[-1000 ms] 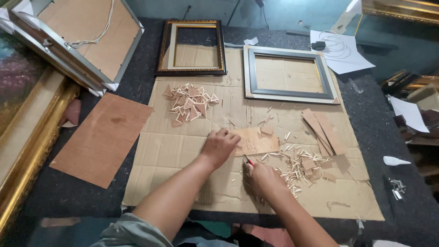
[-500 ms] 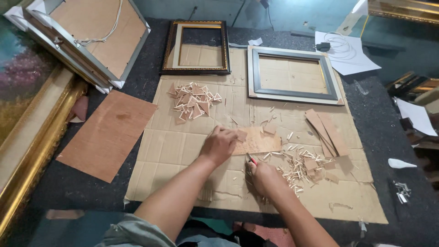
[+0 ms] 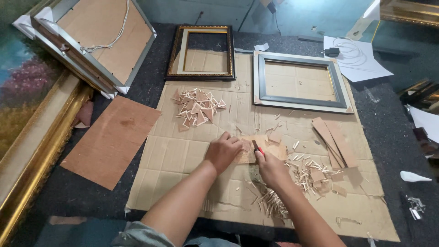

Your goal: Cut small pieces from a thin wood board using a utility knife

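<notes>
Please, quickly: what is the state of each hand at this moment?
Left hand: pressed flat, fingers bent, on the thin brown wooden piece, holding it down.
Right hand: closed around a small red-handled cutting tool.

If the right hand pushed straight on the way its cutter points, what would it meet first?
Probably the small wooden piece under the left hand; the right hand aims its red-tipped cutter up-table into it. Farther on lies the grey frame.

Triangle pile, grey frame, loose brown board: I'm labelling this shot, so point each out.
triangle pile (image 3: 196, 109), head view, middle of heap
grey frame (image 3: 260, 77), head view, left rail
brown board (image 3: 112, 139), head view, centre of face
</notes>
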